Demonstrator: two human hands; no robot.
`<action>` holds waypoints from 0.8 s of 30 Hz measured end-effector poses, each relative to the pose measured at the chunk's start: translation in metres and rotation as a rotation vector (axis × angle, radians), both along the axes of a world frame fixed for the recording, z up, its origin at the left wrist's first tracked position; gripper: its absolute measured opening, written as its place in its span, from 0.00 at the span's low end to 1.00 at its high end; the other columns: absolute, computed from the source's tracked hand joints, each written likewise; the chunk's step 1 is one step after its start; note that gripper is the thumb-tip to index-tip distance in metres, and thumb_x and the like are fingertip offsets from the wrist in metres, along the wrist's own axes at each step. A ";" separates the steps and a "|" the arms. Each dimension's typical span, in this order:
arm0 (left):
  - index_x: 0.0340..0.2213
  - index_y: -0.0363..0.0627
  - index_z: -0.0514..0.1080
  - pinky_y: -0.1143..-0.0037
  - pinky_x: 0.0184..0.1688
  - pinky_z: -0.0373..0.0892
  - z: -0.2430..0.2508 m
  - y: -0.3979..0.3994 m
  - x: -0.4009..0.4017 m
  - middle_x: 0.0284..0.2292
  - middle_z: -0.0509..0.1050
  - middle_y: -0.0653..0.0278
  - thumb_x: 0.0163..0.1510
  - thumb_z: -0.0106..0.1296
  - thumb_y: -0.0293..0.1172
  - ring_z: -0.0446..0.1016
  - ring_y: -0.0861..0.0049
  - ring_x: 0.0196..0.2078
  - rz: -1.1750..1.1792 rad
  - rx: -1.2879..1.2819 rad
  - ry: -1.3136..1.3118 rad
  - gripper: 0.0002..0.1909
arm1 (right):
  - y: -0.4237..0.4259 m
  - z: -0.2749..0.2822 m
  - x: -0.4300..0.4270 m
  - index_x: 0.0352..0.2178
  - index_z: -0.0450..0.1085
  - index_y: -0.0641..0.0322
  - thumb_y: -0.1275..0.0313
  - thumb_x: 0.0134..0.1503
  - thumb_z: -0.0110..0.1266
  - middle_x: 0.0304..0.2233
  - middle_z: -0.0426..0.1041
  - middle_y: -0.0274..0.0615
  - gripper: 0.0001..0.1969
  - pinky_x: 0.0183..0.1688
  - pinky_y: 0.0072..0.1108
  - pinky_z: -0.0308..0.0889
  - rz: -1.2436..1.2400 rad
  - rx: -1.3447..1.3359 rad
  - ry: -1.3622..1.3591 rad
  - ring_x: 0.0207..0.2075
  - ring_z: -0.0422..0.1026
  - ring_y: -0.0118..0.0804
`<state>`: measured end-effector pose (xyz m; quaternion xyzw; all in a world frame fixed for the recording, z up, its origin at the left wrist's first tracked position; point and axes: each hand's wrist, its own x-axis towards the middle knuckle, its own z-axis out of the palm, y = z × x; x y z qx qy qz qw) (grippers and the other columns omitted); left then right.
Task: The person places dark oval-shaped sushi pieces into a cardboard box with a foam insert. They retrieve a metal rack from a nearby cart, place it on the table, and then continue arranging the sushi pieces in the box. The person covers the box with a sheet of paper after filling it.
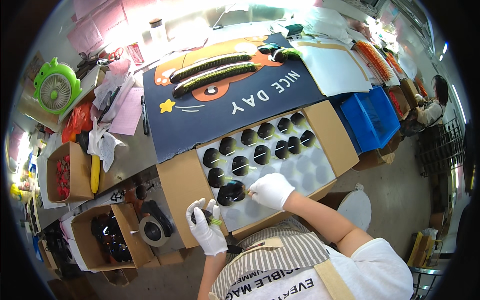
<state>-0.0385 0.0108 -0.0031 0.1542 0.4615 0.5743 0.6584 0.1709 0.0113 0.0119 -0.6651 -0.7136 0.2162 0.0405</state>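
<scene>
White-gloved, my right hand (273, 191) pinches the small tab of a dark tinted lens (237, 190) over the near left of an open cardboard box (330, 137). That lens overlaps another dark lens (224, 196) below it. My left hand (208, 232), also gloved, holds one or more dark lenses (202, 215) with a yellow-green tab sticking out, at the box's left flap. Inside the box, several dark lenses (242, 165) lie in rows on a translucent white sheet (247, 212). Further lenses show faintly beneath the sheet.
Beyond the box lies a dark printed mat (180, 131) bearing two long rows of stacked lenses (213, 77). A carton of dark lenses (112, 236) and a tape roll (153, 230) stand left. A blue bin (369, 118) is right; a person (431, 108) stands farther off.
</scene>
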 end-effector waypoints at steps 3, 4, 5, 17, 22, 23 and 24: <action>0.43 0.43 0.66 0.74 0.42 0.73 0.003 0.003 0.000 0.41 0.71 0.64 0.60 0.47 0.29 0.74 0.71 0.42 -0.119 0.017 0.140 0.09 | -0.008 0.001 0.025 0.25 0.79 0.49 0.67 0.48 0.53 0.23 0.77 0.39 0.08 0.31 0.31 0.71 -0.053 0.019 -0.202 0.26 0.76 0.42; 0.42 0.42 0.67 0.75 0.41 0.73 0.003 0.004 0.002 0.41 0.71 0.65 0.59 0.47 0.26 0.74 0.72 0.41 -0.184 0.022 0.226 0.09 | -0.012 0.003 0.038 0.24 0.78 0.51 0.67 0.49 0.52 0.24 0.77 0.42 0.08 0.32 0.33 0.71 -0.086 0.008 -0.213 0.28 0.76 0.45; 0.42 0.40 0.67 0.75 0.40 0.74 0.001 0.005 0.004 0.40 0.71 0.65 0.58 0.48 0.23 0.74 0.73 0.40 -0.241 0.052 0.287 0.09 | -0.016 0.005 0.051 0.22 0.77 0.53 0.67 0.50 0.50 0.24 0.77 0.46 0.09 0.33 0.35 0.71 -0.129 -0.030 -0.228 0.29 0.76 0.47; 0.39 0.48 0.73 0.71 0.41 0.71 -0.004 0.016 0.074 0.37 0.70 0.59 0.43 0.62 0.32 0.72 0.64 0.40 -0.649 0.789 1.291 0.19 | -0.074 0.019 0.161 0.27 0.78 0.51 0.63 0.51 0.55 0.27 0.78 0.41 0.08 0.36 0.31 0.71 -0.499 -0.099 -0.413 0.32 0.77 0.42; 0.40 0.55 0.73 0.69 0.37 0.71 0.002 0.020 0.126 0.37 0.70 0.59 0.43 0.62 0.40 0.72 0.64 0.39 -0.811 0.890 1.463 0.20 | -0.075 0.015 0.135 0.26 0.73 0.58 0.65 0.50 0.56 0.28 0.75 0.44 0.08 0.34 0.33 0.71 -0.458 0.050 -0.315 0.32 0.76 0.46; 0.39 0.54 0.73 0.68 0.36 0.71 0.001 0.023 0.137 0.37 0.70 0.59 0.43 0.62 0.41 0.72 0.63 0.39 -0.817 0.944 1.501 0.19 | -0.072 0.011 0.129 0.27 0.72 0.58 0.66 0.50 0.56 0.29 0.74 0.44 0.07 0.34 0.33 0.70 -0.435 0.035 -0.273 0.32 0.76 0.47; 0.37 0.53 0.73 0.67 0.34 0.71 0.000 0.025 0.145 0.36 0.70 0.58 0.44 0.60 0.41 0.73 0.63 0.38 -0.844 0.947 1.524 0.17 | -0.070 0.007 0.126 0.28 0.72 0.58 0.67 0.50 0.56 0.29 0.74 0.44 0.07 0.34 0.33 0.70 -0.457 0.066 -0.273 0.32 0.76 0.47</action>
